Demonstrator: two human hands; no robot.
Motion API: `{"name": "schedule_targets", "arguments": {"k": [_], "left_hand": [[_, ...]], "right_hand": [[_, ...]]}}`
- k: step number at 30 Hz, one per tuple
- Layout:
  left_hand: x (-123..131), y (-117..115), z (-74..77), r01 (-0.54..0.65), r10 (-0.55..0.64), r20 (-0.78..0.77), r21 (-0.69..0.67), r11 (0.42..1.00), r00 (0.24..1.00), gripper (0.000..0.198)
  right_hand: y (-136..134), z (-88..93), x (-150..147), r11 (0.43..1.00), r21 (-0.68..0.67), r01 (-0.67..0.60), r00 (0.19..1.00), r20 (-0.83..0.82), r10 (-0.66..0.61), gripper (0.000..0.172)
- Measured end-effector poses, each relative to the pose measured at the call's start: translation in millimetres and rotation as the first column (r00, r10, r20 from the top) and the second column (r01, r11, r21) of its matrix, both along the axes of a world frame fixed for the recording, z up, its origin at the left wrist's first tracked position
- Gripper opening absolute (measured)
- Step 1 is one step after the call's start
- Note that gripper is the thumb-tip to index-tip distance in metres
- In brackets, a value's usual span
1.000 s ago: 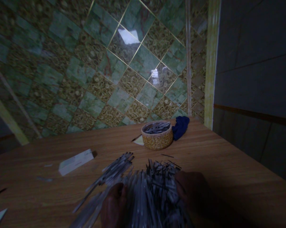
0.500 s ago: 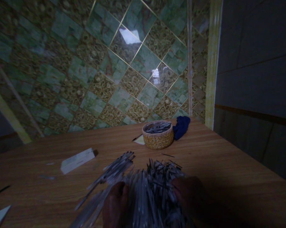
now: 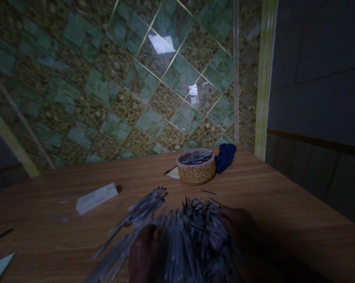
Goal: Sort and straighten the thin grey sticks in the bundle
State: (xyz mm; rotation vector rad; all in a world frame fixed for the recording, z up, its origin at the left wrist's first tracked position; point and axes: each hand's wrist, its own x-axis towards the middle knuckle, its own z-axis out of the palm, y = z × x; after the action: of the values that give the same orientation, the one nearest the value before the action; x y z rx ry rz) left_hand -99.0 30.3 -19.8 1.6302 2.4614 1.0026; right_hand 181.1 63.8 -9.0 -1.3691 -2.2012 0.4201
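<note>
- We see the pile of slim sticks [image 3: 192, 239] on the tabletop [image 3: 277, 192], between both hands.
- Left hand [image 3: 144, 249] curls at the pile's left; we can't tell if its grip holds any.
- Right hand [image 3: 238, 224] at the pile's right edge; grip too dark to tell.
- Behind: basket [image 3: 196, 175], blue cloth [image 3: 225, 158] beside it.

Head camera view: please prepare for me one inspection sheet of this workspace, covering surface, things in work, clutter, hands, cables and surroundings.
Surface: wood-grain table, dimly lit.
Things in work: heap of slender sticks, translucent and dark, loosely piled.
Clutter: woven basket holding similar sticks; dark blue cloth beside it; white box; pale sheet at lower left.
Hands: left hand curled at the heap's left; right hand at its right; grip unclear.
Cables: nothing seen.
Surroundings: glossy tiled wall behind.
</note>
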Motion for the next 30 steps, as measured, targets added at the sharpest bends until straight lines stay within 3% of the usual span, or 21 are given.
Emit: {"name": "schedule_targets", "arguments": {"k": [7,12,18,24,30], "left_hand": [[6,-5,8.9,0.045,-0.044,0.014,-0.087,0.995,0.999,0.033],[9,-6,8.9,0.07,-0.07,0.007,-0.067,0.995,0.998,0.032],[5,-3,2.6,0.079,-0.078,0.01,-0.056,0.995,0.997,0.034],[3,-2,1.9,0.064,-0.062,0.023,-0.074,0.995,0.998,0.036],[-4,0,-8.9,0.054,-0.054,0.019,-0.039,0.998,0.998,0.035]], "right_hand": [[2,-12.5,-1,0.999,-0.05,-0.019,0.993,-0.121,0.013,0.019],[4,-15.1,-9,0.997,-0.064,-0.03,0.971,-0.237,0.014,0.021],[9,-19.9,-21,0.996,-0.075,-0.037,0.91,-0.414,0.003,0.044],[18,-28.0,-10,0.996,-0.068,0.05,0.881,-0.466,-0.076,0.029],[32,-38.0,4,0.99,-0.051,0.131,0.862,-0.487,-0.139,0.023]]}}
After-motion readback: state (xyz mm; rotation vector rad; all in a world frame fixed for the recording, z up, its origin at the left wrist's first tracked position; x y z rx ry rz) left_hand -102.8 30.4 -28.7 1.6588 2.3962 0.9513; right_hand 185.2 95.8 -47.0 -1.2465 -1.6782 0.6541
